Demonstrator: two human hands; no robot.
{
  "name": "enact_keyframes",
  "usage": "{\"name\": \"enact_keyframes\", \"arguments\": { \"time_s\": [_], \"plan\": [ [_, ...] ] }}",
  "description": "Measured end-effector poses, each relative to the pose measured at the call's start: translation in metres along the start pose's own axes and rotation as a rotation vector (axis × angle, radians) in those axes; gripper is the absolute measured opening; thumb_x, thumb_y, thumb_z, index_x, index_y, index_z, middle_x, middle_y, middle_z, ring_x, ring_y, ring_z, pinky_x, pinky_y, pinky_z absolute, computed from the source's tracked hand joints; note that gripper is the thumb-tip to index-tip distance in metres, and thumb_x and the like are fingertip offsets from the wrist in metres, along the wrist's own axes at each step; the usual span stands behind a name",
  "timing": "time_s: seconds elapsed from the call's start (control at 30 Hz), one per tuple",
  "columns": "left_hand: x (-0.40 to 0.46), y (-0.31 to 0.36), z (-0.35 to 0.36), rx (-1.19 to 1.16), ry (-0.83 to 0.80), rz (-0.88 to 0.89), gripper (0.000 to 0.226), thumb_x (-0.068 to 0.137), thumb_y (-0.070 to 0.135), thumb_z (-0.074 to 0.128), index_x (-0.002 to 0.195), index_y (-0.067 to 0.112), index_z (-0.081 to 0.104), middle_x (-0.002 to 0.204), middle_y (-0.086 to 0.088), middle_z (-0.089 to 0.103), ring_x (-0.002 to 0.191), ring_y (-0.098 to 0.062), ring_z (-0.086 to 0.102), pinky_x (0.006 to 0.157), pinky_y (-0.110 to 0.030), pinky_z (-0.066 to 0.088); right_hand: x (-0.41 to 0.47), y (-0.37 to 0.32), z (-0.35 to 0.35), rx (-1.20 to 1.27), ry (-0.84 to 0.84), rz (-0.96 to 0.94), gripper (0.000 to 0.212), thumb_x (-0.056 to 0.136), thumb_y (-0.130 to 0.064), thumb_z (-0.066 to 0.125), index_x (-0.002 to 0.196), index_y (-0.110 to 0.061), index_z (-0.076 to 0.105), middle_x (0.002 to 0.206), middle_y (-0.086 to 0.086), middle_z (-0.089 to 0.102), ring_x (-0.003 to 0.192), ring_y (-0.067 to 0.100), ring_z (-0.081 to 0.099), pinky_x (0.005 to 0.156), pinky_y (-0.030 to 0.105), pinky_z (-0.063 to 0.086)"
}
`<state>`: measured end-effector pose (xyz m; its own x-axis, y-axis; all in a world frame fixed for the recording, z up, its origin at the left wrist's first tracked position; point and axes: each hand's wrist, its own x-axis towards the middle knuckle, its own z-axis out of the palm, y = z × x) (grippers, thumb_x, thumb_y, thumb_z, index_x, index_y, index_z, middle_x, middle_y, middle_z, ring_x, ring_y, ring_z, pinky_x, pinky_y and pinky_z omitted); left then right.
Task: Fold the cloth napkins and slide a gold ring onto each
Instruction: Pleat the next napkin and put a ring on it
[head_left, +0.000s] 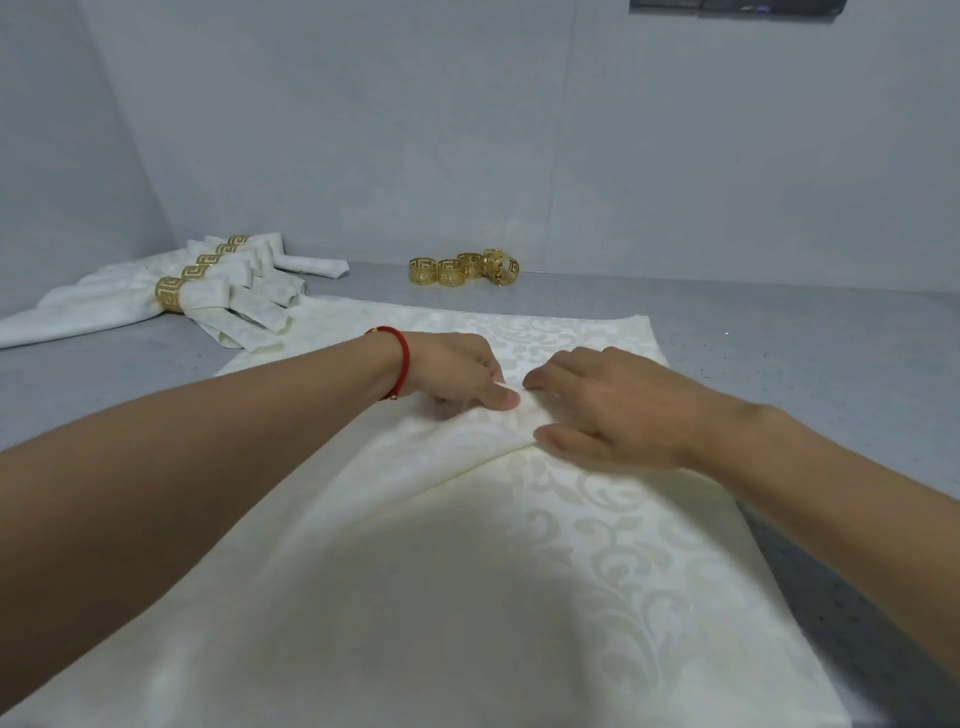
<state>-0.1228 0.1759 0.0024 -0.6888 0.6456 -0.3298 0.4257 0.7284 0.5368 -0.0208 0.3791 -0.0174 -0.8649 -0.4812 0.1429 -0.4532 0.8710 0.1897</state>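
Note:
A cream damask napkin lies spread on the grey table in front of me, with its near left corner folded over toward the middle. My left hand, a red cord at its wrist, pinches the folded corner's tip. My right hand meets it there, fingers curled on the same fold. Several loose gold rings stand in a cluster at the back of the table, well beyond both hands.
Several folded napkins, each inside a gold ring, lie fanned in a pile at the back left. The grey table meets pale walls behind and on the left.

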Motion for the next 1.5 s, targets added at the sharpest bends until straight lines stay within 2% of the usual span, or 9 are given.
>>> {"name": "enact_keyframes", "arguments": {
  "time_s": [0.13, 0.23, 0.37, 0.5, 0.67, 0.87, 1.0, 1.2, 1.5],
  "plan": [
    [0.002, 0.005, -0.002, 0.019, 0.015, -0.037, 0.031, 0.094, 0.040, 0.067, 0.085, 0.012, 0.057, 0.067, 0.003, 0.047, 0.059, -0.015, 0.042, 0.060, -0.025, 0.039, 0.002, 0.006, 0.017, -0.027, -0.008, -0.019, 0.061, 0.103, -0.052, 0.021, 0.140, -0.015, 0.051, 0.123, 0.003, 0.061, 0.107, 0.027, 0.061, 0.081, 0.042, 0.055],
    [0.004, 0.008, 0.008, 0.097, 0.198, 0.026, 0.025, 0.090, 0.042, 0.068, 0.104, 0.023, 0.060, 0.089, 0.008, 0.063, 0.074, -0.011, 0.058, 0.068, -0.024, 0.047, 0.011, 0.009, 0.024, -0.008, -0.011, -0.007, 0.060, 0.102, -0.049, 0.018, 0.140, -0.018, 0.052, 0.126, -0.001, 0.057, 0.113, 0.023, 0.055, 0.076, 0.035, 0.052],
    [0.004, 0.004, 0.028, 0.173, 0.445, 0.272, 0.027, 0.082, 0.046, 0.076, 0.092, 0.022, 0.069, 0.088, 0.012, 0.064, 0.086, -0.007, 0.059, 0.071, -0.017, 0.043, 0.023, 0.016, 0.024, 0.148, -0.046, 0.030, 0.045, 0.106, -0.044, 0.034, 0.138, -0.025, 0.060, 0.129, -0.004, 0.050, 0.110, 0.018, 0.053, 0.079, 0.034, 0.048],
    [0.008, 0.001, 0.037, 0.265, 0.517, 0.311, 0.022, 0.082, 0.038, 0.078, 0.085, 0.016, 0.073, 0.081, 0.012, 0.064, 0.080, -0.008, 0.055, 0.067, -0.018, 0.037, 0.023, 0.019, 0.019, 0.245, -0.029, 0.033, 0.037, 0.104, -0.040, 0.051, 0.136, -0.025, 0.062, 0.124, 0.000, 0.051, 0.111, 0.021, 0.053, 0.091, 0.040, 0.050],
    [0.012, 0.007, 0.032, 0.230, 0.478, 0.251, 0.016, 0.080, 0.029, 0.080, 0.078, 0.017, 0.070, 0.078, 0.011, 0.061, 0.078, -0.009, 0.055, 0.065, -0.020, 0.040, 0.004, 0.014, 0.013, 0.181, 0.022, 0.094, 0.049, 0.096, -0.051, 0.061, 0.138, -0.027, 0.049, 0.129, -0.009, 0.060, 0.118, 0.018, 0.055, 0.090, 0.039, 0.050],
    [0.011, 0.013, 0.024, 0.244, 0.385, 0.246, 0.022, 0.080, 0.034, 0.082, 0.082, 0.014, 0.074, 0.085, 0.007, 0.069, 0.081, -0.004, 0.052, 0.073, -0.025, 0.047, 0.005, 0.019, 0.024, 0.239, 0.185, -0.016, 0.011, 0.101, -0.025, 0.056, 0.110, -0.023, 0.061, 0.086, -0.014, 0.063, 0.075, 0.021, 0.058, 0.064, 0.041, 0.052],
    [0.009, 0.022, 0.021, 0.333, 0.355, 0.226, 0.029, 0.078, 0.037, 0.084, 0.081, 0.011, 0.073, 0.085, 0.002, 0.069, 0.084, -0.009, 0.055, 0.070, -0.026, 0.046, 0.018, 0.032, 0.027, 0.313, 0.155, 0.019, 0.012, 0.097, -0.033, 0.063, 0.102, -0.025, 0.071, 0.089, -0.011, 0.074, 0.078, 0.020, 0.066, 0.068, 0.042, 0.055],
    [0.011, 0.042, 0.026, 0.557, 0.358, 0.223, 0.045, 0.078, 0.031, 0.081, 0.066, 0.026, 0.038, 0.075, 0.006, 0.046, 0.087, -0.026, 0.060, 0.065, -0.031, 0.043, 0.021, 0.035, 0.025, 0.499, 0.126, 0.146, 0.009, 0.090, -0.029, 0.078, 0.099, -0.032, 0.079, 0.091, -0.006, 0.078, 0.087, 0.022, 0.071, 0.079, 0.043, 0.056],
    [0.013, 0.044, 0.018, 0.485, 0.318, 0.205, 0.038, 0.075, 0.022, 0.081, 0.070, 0.023, 0.044, 0.087, -0.003, 0.059, 0.093, -0.027, 0.063, 0.066, -0.032, 0.051, 0.023, 0.035, 0.017, 0.579, 0.077, 0.205, 0.013, 0.088, -0.029, 0.080, 0.099, -0.037, 0.081, 0.094, -0.008, 0.078, 0.088, 0.012, 0.067, 0.083, 0.040, 0.055]
  ]
}}
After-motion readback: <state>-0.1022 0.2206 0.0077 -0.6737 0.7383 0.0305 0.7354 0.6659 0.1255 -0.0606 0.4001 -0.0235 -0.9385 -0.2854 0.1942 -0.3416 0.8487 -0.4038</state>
